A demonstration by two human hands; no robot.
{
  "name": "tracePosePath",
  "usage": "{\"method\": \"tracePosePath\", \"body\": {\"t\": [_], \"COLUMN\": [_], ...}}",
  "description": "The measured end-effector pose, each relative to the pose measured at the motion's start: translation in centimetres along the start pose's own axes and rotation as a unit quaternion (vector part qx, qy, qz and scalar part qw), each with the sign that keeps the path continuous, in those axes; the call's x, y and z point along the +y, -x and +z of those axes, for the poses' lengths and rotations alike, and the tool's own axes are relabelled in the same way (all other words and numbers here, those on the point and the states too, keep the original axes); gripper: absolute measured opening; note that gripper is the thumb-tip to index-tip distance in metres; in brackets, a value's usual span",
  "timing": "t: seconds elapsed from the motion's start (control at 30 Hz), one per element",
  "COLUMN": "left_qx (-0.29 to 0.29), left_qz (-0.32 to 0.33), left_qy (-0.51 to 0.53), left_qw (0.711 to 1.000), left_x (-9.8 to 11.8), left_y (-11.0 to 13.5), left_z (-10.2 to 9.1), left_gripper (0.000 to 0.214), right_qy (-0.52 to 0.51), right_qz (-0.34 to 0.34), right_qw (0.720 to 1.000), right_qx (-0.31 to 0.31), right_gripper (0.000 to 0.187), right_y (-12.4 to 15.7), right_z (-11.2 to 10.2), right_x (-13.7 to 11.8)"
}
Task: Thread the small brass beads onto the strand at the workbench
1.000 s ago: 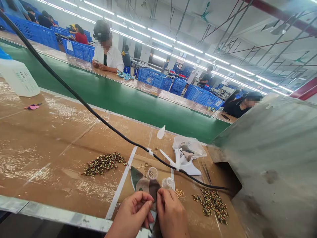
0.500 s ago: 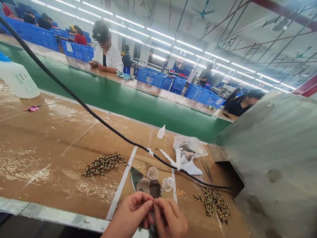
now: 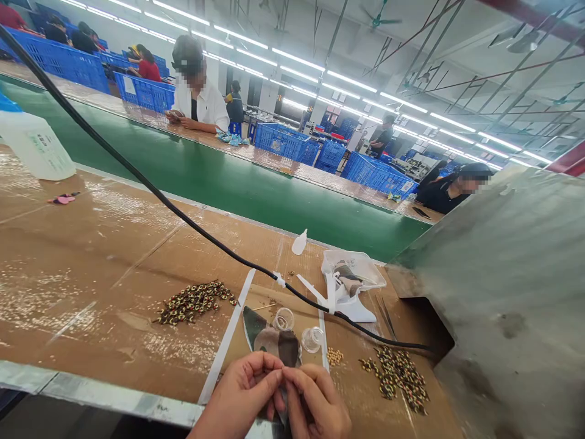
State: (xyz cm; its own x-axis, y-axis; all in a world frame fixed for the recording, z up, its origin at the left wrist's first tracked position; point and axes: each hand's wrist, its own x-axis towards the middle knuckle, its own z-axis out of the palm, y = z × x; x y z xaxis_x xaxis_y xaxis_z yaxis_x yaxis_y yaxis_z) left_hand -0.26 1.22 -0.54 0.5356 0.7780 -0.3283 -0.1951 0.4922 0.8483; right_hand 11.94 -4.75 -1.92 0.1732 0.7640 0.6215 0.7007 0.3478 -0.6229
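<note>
My left hand (image 3: 244,396) and my right hand (image 3: 317,405) meet at the near edge of the brown bench, fingertips pinched together on something too small to make out. Just beyond them lies a dark camouflage-patterned piece (image 3: 269,338) with two small clear cups (image 3: 284,318) (image 3: 312,339) on it. A heap of small dark beaded parts (image 3: 194,302) lies to the left, another heap (image 3: 402,378) to the right, and a few pale beads (image 3: 334,356) sit close to my right hand.
A black cable (image 3: 150,189) crosses the bench to a grey metal housing (image 3: 507,292) at right. A clear tray with white pieces (image 3: 351,277) and a white jug (image 3: 34,143) stand farther off. Beyond the green conveyor (image 3: 228,183), people sit by blue crates (image 3: 283,143).
My right hand drew in from the clear cup to meet my left hand, and both now pinch together. The view shifted slightly.
</note>
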Motion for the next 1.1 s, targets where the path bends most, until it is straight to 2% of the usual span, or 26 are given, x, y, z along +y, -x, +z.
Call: {"method": "tracePosePath", "body": {"t": [0.2, 0.33, 0.8, 1.1], "left_qx": [0.002, 0.005, -0.016, -0.016], "left_qz": [-0.003, -0.003, 0.002, 0.007], "left_qy": [-0.001, 0.002, -0.011, -0.024], "left_qw": [1.000, 1.000, 1.000, 1.000], "left_x": [-0.20, 0.16, -0.12, -0.32], "left_y": [0.18, 0.25, 0.17, 0.09], "left_z": [-0.02, 0.08, -0.10, -0.03], "left_gripper": [0.035, 0.036, 0.026, 0.026], "right_qy": [-0.024, -0.012, 0.024, 0.069], "right_qz": [0.079, 0.091, 0.062, 0.011], "right_qw": [0.996, 0.995, 0.998, 0.998], "right_qx": [0.020, 0.030, -0.002, -0.006], "right_gripper": [0.008, 0.013, 0.016, 0.015], "right_y": [-0.32, -0.37, -0.42, -0.43], "right_z": [-0.01, 0.02, -0.28, -0.54], "right_x": [-0.25, -0.35, -0.27, 0.19]}}
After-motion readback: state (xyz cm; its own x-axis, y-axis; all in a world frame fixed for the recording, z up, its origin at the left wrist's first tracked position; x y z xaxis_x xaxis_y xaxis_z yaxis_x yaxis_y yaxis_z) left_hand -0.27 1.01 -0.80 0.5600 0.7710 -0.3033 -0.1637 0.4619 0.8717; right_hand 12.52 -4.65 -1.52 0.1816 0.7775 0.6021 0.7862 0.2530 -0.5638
